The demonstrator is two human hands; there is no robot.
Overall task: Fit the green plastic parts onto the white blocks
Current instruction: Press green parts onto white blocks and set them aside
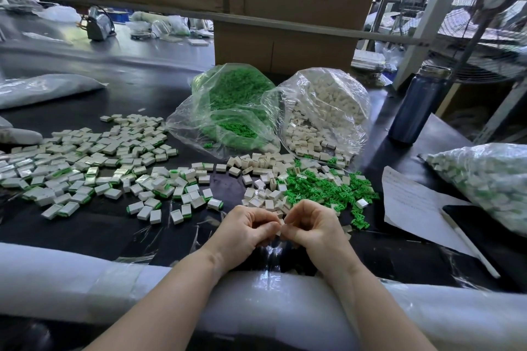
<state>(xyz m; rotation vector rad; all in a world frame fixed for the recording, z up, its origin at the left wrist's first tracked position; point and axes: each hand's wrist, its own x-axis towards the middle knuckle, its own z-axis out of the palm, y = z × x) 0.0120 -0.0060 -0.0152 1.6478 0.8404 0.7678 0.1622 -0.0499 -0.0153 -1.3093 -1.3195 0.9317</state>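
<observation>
Many finished blocks (85, 168) lie left of the curled fingers (265, 226), which pinch one white piece (281, 227); loose green parts (322, 191) wait beyond.

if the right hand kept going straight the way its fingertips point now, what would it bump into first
The right hand points its curled fingers toward the left hand, so it would meet those fingertips first, with a small white piece seemingly pinched between them.

Both hands meet at the near edge of the desk (85, 225). Left hand (245, 232) and right hand (312, 226) have fingers curled, pinching a small white block (280, 229) between them. Loose green parts (322, 194) lie just beyond.
</observation>
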